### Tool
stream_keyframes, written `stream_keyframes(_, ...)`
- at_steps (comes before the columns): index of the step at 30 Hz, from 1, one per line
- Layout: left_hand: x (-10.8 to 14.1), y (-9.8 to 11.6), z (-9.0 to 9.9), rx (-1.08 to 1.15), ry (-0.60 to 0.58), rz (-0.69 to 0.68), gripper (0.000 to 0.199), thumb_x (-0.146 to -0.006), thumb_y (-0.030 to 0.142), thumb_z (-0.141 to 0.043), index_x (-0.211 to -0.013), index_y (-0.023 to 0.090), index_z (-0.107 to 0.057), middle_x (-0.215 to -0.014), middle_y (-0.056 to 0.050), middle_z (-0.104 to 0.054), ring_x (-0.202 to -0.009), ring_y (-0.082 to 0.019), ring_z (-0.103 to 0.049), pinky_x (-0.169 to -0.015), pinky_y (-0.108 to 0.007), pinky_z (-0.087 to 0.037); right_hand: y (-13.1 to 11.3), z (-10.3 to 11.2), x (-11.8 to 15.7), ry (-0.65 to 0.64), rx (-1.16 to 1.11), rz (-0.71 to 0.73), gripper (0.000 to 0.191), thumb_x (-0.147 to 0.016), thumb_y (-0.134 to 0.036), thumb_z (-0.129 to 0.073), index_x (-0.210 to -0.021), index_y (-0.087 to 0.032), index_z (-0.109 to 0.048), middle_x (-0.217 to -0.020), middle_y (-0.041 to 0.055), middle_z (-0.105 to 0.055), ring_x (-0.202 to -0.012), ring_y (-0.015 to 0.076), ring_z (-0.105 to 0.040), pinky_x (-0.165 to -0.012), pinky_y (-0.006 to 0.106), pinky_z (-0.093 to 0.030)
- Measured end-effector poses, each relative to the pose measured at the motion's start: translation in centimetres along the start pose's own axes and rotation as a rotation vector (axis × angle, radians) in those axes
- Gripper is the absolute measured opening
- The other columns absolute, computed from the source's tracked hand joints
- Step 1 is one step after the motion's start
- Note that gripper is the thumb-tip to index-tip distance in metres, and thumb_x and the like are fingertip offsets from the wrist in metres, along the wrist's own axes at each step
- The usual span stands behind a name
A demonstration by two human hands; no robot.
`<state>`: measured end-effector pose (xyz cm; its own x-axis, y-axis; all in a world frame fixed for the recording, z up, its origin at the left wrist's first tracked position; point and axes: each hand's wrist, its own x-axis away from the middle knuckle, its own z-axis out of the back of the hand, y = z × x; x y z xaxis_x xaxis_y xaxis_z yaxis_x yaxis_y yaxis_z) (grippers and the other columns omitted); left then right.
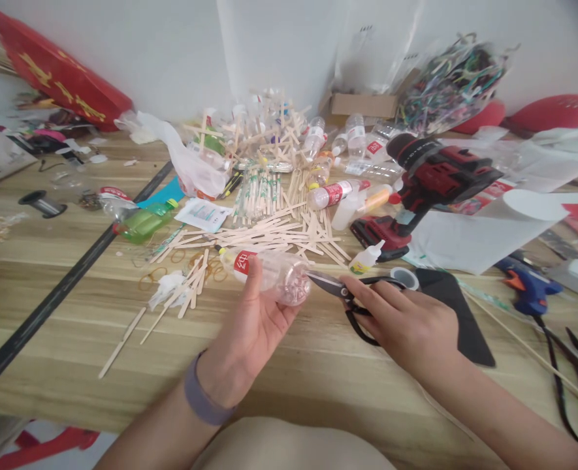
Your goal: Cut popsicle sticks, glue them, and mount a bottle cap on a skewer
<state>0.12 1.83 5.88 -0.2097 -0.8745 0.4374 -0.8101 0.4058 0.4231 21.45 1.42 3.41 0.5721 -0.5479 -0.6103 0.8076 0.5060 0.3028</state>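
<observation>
A clear plastic bottle (269,277) with a red label and yellow cap lies sideways in my left hand (256,333), thumb over its near side and fingers beneath. Its base faces right. My right hand (409,320) grips black-handled scissors (328,284), fingers around the handles. The blade tips are at the bottle's base; whether they pierce it is too small to tell. Behind the bottle, many wooden sticks (279,232) lie in a loose pile. A small white glue bottle (367,258) stands beyond the scissors.
A red and black drill (428,176) stands at the right. Near my right hand are a tape roll (404,278) and a black phone-like slab (469,326). A blue glue gun (531,287) lies farther right. On the left are a green bottle (146,222) and a wire spool (42,203).
</observation>
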Motion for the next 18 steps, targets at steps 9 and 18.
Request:
stream_keyframes(9,0.0,0.0,-0.1,0.042,-0.077,0.015,0.036,-0.101,0.040,-0.041,-0.104,0.014,-0.066,-0.094,-0.008,-0.074,-0.081,-0.016,-0.072,-0.073,-0.024,-0.059,-2.8,0.0,0.2,-0.227,-1.128,-0.610,0.017,-0.083,-0.031,-0.067,-0.095,-0.019,-0.070,-0.066,-0.0008,-0.067,-0.049,0.0119,-0.058,-0.046,0.021,-0.046)
stream_keyframes(18,0.1,0.3,0.0,0.053,0.045,0.007,0.034,-0.101,0.040,-0.042,-0.097,0.015,-0.065,-0.085,-0.007,-0.073,-0.072,-0.017,-0.071,-0.064,-0.026,-0.059,-2.4,1.6,0.4,-0.102,-0.969,-0.594,0.014,-0.081,-0.023,-0.067,-0.095,-0.023,-0.066,-0.059,-0.0039,-0.059,-0.048,0.0116,-0.057,-0.046,0.021,-0.044)
